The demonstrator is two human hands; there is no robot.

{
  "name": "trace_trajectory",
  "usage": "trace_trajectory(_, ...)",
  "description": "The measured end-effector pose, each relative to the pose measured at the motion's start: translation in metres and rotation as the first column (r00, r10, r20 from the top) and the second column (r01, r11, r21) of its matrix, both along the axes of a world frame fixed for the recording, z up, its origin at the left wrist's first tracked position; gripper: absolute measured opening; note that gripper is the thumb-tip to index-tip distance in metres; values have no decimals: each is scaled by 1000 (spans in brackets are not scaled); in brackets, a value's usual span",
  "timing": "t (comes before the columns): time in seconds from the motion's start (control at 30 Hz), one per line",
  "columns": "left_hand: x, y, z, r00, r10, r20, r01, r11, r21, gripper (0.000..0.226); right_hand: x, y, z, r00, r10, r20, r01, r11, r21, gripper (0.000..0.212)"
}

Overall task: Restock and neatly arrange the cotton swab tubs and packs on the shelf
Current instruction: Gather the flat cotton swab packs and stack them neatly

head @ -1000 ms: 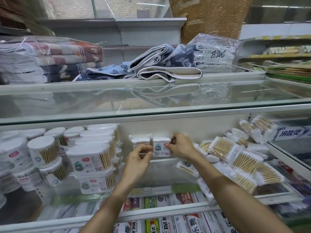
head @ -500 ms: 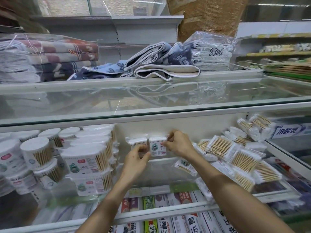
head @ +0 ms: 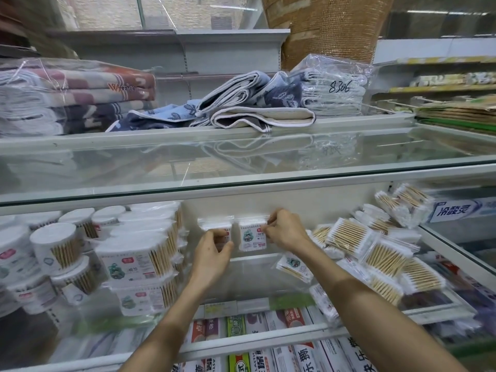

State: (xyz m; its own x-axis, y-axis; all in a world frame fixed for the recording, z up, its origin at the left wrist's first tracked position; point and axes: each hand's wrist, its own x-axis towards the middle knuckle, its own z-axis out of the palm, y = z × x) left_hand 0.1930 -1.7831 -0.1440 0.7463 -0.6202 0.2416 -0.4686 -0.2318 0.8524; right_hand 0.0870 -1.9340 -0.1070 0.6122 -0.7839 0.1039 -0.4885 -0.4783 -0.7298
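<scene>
Two small cotton swab packs stand side by side against the white back wall of the middle shelf. My left hand (head: 213, 253) pinches the left pack (head: 214, 224) from below. My right hand (head: 285, 232) pinches the right edge of the right pack (head: 252, 237), which shows a cartoon label. Round tubs (head: 55, 248) and wrapped oblong tubs (head: 139, 259) are stacked at the left. A loose heap of flat swab packs (head: 375, 253) lies at the right, and one pack (head: 294, 265) lies flat under my right wrist.
A glass shelf (head: 241, 159) juts out above my hands, with folded towels (head: 257, 108) and wrapped blankets (head: 75, 95) behind it. Toothpaste boxes (head: 268, 328) fill the shelf below. A glass side panel (head: 456, 251) closes the right end.
Both hands have stayed on the two upright packs and shifted only slightly; the view has swung a little.
</scene>
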Motion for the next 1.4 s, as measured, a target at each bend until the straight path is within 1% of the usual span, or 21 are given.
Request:
trace_trajectory(0.07,-2,2,2,1000,-5,5,5,1000,-3,26,-4,2,4,1000,12,-24,-12,1000,-14,14)
trace_trajectory(0.13,-4,5,4,1000,-19,9,19,1000,-20,23,-12,1,11,1000,1,-31,-3,998,-69,16)
trace_trajectory(0.23,-11,7,7,997,-64,-34,62,996,-69,14,-33,-8,24,997,-41,60,54,971,-234,15)
trace_trajectory(0.27,-15,7,8,995,-82,-57,77,993,-86,12,-40,-10,28,997,-50,59,65,949,-309,21)
trace_trajectory(0.33,-21,5,7,989,-123,-88,112,987,-114,10,-52,-16,29,997,-77,-33,58,915,-400,39)
trace_trajectory(0.4,-28,2,7,981,-165,-105,152,980,-129,9,-59,-17,24,970,-122,-211,24,909,-417,51)
trace_trajectory(0.47,-34,-1,6,976,-193,-99,179,975,-134,9,-64,-16,16,935,-134,-328,-16,909,-416,45)
trace_trajectory(0.5,-35,-2,6,975,-201,-99,186,973,-136,10,-65,-15,14,934,-125,-333,-25,911,-411,39)
trace_trajectory(0.57,-38,-2,6,970,-211,-123,194,971,-142,10,-69,-14,15,954,-105,-281,-12,923,-386,32)
trace_trajectory(0.6,-39,-1,6,966,-217,-142,196,969,-149,10,-71,-14,17,967,-98,-235,5,930,-368,32)
trace_trajectory(0.67,-39,0,8,957,-230,-179,199,964,-174,10,-77,-16,25,990,-104,-100,70,951,-300,36)
trace_trajectory(0.73,-41,3,12,944,-254,-210,208,953,-220,12,-84,-14,36,993,-89,72,100,980,-172,36)
trace_trajectory(0.77,-43,4,15,938,-271,-217,217,945,-243,13,-86,-10,41,988,-68,141,84,990,-113,34)
trace_trajectory(0.83,-49,4,20,918,-323,-228,258,927,-274,18,-86,4,45,976,13,217,-7,1000,-29,29)
trace_trajectory(0.87,-54,4,22,896,-362,-257,284,912,-295,23,-85,13,45,968,62,243,-61,998,-10,27)
trace_trajectory(0.93,-59,1,24,819,-429,-381,288,882,-373,33,-82,30,41,951,163,264,-159,987,-37,27)
trace_trajectory(1.0,-60,0,26,741,-466,-484,241,857,-456,36,-80,41,37,934,280,222,-270,960,-77,32)
trace_trajectory(1.1,-55,1,26,710,-471,-524,186,843,-505,31,-75,43,36,906,385,178,-372,923,-101,22)
trace_trajectory(1.17,-50,4,26,716,-445,-537,140,846,-514,27,-72,38,37,901,357,246,-343,934,-100,18)
trace_trajectory(1.27,-42,10,27,720,-436,-539,119,844,-523,24,-68,31,38,904,230,360,-242,970,-11,19)
trace_trajectory(1.4,-37,19,26,755,-419,-505,148,858,-492,26,-62,31,34,900,210,382,-269,957,107,21)
